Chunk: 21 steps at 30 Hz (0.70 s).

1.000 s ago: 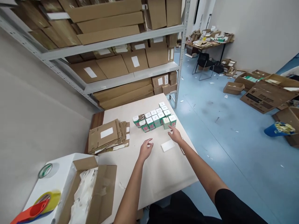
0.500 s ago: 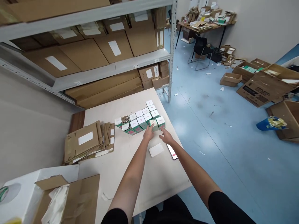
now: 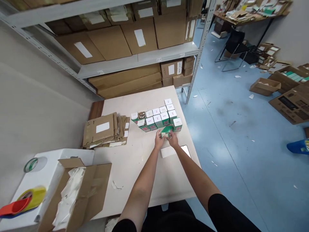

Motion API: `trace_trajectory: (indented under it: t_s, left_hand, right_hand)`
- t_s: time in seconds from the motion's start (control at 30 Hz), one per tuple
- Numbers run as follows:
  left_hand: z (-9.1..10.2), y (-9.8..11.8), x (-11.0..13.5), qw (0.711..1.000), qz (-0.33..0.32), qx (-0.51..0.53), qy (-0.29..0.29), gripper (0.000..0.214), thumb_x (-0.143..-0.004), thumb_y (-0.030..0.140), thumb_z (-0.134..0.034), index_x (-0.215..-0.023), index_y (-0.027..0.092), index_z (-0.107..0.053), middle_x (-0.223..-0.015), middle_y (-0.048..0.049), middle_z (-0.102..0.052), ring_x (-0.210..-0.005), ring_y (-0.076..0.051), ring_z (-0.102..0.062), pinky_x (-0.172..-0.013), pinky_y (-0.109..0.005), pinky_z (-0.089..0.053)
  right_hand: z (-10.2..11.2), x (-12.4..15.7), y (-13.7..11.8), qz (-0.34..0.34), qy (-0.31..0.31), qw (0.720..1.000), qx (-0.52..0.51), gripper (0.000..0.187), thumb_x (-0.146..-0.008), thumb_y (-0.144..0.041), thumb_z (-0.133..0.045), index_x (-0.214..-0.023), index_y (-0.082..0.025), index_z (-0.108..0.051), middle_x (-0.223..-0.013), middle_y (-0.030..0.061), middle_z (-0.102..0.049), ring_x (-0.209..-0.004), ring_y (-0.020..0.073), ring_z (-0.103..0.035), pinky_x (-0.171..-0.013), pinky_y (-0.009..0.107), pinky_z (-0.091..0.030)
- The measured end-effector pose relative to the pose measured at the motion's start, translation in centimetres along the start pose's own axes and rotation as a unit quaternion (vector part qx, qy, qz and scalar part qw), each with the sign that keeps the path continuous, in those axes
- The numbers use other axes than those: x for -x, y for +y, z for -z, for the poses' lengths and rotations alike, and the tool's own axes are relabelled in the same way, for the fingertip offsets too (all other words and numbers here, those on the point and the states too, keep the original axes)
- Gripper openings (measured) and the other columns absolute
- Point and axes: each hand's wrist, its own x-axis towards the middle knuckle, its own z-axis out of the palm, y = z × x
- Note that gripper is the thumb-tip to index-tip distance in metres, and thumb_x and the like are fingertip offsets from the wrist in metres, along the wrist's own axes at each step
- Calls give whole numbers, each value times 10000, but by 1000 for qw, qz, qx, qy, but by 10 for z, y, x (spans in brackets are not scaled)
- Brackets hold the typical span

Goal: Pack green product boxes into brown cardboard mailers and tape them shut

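Observation:
A small green-and-white box is gripped from both sides by my left hand and my right hand. It is tipped, with its green side facing up. Just beyond stand several similar boxes in rows, white tops up with reddish marks. One in the back row is open and a round metallic item shows inside. To the right of my hands a single box stands slightly apart. Under my wrists lie a flat white card or box and, partly hidden by my right forearm, a phone-like slab.
Flattened cardboard is stacked on the left of the white table. An open carton with white paper and a tape dispenser are at the lower left. Metal shelving with cartons stands behind. A blue bin is on the floor.
The view has swung left and down. Both hands have closed on the front box, drawn it nearer and tipped it from upright, so its green side shows.

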Motion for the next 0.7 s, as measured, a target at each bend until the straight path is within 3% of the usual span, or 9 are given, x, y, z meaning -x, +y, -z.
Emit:
trace_trajectory:
  t_s: [0.17, 0.37, 0.57, 0.7]
  left_hand:
    - [26, -13, 15, 998, 29, -44, 33, 703, -778, 133, -697, -1462, 234, -569, -1232, -85, -653, -1075, -192, -669, -1007, -341, -540]
    - [95, -41, 54, 989, 85, -105, 52, 619, -779, 121, -676, -1386, 233, -635, -1295, -85, -670, -1125, -215, -669, -1036, -369, -532]
    - [163, -91, 134, 975, 149, -144, 75, 497, -805, 87, -568, -1269, 196, -707, -1147, -73, -736, -1056, -210, -692, -964, -329, -550]
    - [191, -130, 199, 969, 183, -153, 64, 398, -866, 169, -585, -1247, 190, -699, -1092, -80, -753, -1014, -224, -706, -924, -339, -545]
  right_hand:
    - [-29, 31, -5, -39, -44, 998, -6, 374, -795, -272, -643, -1161, -233, -578, -1202, 73, -688, -1078, 240, -699, -968, 416, -559]
    - [-85, 78, -22, -65, -119, 990, 47, 322, -795, -243, -649, -1110, -256, -584, -1094, 23, -742, -1083, 211, -720, -960, 379, -558]
    - [-143, 146, -24, -80, -191, 974, 96, 380, -865, -311, -664, -1235, -260, -595, -1062, 32, -773, -981, 206, -750, -855, 330, -571]
    - [-170, 203, -8, -80, -232, 952, 183, 396, -876, -319, -681, -1256, -230, -613, -966, 49, -778, -942, 225, -750, -845, 327, -556]
